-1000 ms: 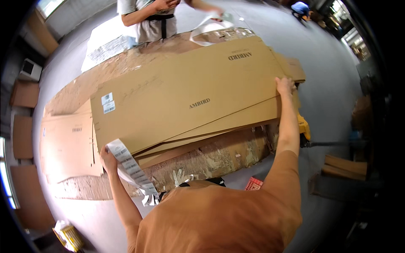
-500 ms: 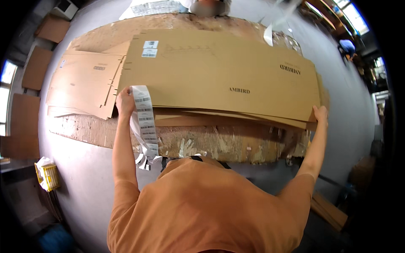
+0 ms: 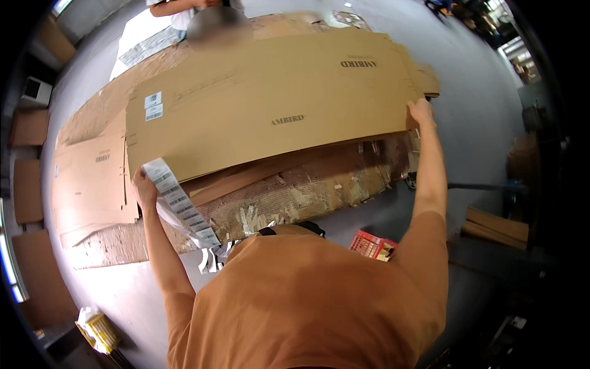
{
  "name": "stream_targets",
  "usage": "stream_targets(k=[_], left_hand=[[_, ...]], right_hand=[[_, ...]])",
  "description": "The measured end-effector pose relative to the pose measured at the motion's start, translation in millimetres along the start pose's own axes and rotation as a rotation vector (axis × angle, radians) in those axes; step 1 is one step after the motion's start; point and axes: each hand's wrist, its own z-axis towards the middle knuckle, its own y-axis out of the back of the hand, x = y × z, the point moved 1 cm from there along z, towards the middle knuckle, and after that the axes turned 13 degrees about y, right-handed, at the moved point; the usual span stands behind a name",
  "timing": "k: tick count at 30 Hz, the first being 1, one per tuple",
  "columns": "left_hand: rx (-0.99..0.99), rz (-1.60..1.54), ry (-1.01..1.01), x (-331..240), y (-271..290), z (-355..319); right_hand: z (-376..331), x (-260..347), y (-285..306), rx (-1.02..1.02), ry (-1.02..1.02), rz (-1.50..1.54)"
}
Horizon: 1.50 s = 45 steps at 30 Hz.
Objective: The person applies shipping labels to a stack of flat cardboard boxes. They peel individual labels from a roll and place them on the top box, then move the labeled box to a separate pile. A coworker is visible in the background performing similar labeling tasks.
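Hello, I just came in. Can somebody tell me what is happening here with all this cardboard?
A person in an orange shirt holds a large flattened cardboard box by its two ends over a worn worktable. The left hand grips the near left corner together with a long strip of white labels, which hangs down. The right hand holds the right edge. More flat cardboard lies underneath. A second person stands at the far side.
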Motion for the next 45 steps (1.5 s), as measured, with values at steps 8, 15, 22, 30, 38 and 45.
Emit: stream_targets(k=[8, 15, 22, 30, 38, 45], left_hand=[[0.016, -0.062, 0.018, -16.9, -3.4, -4.7], [0.413, -0.921, 0.254, -14.1, 27.4, -66.6], [0.991, -1.101, 0.622, -125.6, -27.3, -169.5], [0.398, -1.358, 0.293, -122.4, 38.2, -123.5], [-0.273, -0.944, 0.242, 1.1, 189.5, -117.4], [-0.553, -0.325, 0.183, 41.0, 245.7, -207.6]], right_hand=[[8.3, -25.3, 21.4, -0.093, -0.056, 0.021], [31.8, -68.6, 113.3, -0.024, 0.222, 1.019], [-21.6, -130.5, 229.3, -0.145, 0.42, 0.913], [-102.3, 16.9, 154.2, -0.113, 0.359, 1.166], [-181.6, 415.3, -33.9, 0.205, 0.276, 1.641], [-322.9, 705.1, -118.1, 0.364, 0.529, 1.586]])
